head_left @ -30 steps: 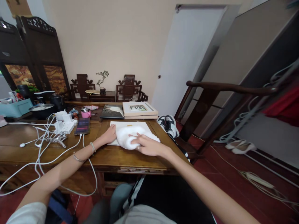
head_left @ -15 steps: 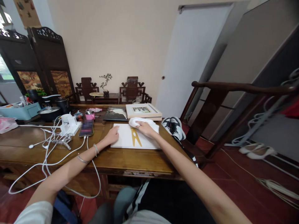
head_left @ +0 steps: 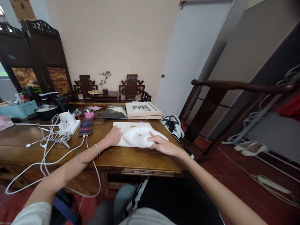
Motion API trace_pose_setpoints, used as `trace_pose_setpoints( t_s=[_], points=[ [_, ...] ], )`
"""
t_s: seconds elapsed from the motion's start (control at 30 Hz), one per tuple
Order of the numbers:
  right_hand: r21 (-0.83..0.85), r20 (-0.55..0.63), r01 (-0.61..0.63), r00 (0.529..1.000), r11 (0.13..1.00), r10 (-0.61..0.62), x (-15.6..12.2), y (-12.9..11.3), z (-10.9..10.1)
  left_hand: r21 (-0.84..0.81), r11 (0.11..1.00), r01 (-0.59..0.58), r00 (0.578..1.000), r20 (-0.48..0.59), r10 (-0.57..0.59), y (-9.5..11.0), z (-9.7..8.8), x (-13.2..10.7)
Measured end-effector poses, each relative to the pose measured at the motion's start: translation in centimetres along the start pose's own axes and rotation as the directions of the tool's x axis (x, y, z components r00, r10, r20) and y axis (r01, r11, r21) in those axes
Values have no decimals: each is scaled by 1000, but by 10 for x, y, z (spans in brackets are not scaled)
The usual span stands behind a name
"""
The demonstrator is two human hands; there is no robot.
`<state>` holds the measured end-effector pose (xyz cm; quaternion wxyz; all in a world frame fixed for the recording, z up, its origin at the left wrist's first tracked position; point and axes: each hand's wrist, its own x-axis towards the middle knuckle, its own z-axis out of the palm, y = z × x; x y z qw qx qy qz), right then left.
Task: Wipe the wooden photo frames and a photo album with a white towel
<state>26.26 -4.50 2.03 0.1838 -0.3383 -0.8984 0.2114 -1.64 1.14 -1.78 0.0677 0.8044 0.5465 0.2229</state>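
A flat white board (head_left: 118,125) lies on the wooden table close in front of me. My left hand (head_left: 114,136) rests on its left edge with the fingers laid over the surface. In my right hand (head_left: 161,144) is a bunched, fluffy white cloth (head_left: 136,137), gripped at its right end between thumb and fingers. The cloth spreads across the board's middle and right and reaches past the right edge. Only the top of a yellow A-shaped mark (head_left: 133,126) shows above the cloth; its legs are hidden.
Behind the board lie a dark picture book (head_left: 115,112) and a framed picture (head_left: 143,110). To the left are a phone (head_left: 85,127), a power strip (head_left: 67,124) with tangled white cables, and a pink cup (head_left: 88,113). A wooden chair (head_left: 206,106) with sneakers (head_left: 172,125) stands at right.
My right hand has drawn the cloth from the board's top toward me and to the right, covering most of the yellow mark. My left hand's fingers have extended over the board.
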Motion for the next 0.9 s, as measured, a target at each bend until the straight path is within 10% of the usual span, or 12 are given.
trace_pose_setpoints(
  t_s=[0.27,0.43,0.57,0.77,0.9],
  points=[
    [-6,-296,-344,898,939,327,67,22,-1,116,988,99,994,22,-103,0,-2,-5],
    [-23,-231,-250,943,968,239,106,-5,30,181,970,161,985,26,-168,8,-16,-9],
    [-14,-178,-166,971,986,161,80,10,22,157,978,138,990,14,-142,7,-15,-6],
    [-47,-269,-390,891,919,365,11,41,-3,110,970,217,976,1,-218,3,-5,3],
    [-89,-172,-274,951,958,256,-26,21,15,85,971,224,974,0,-225,6,-5,6]
  ],
)
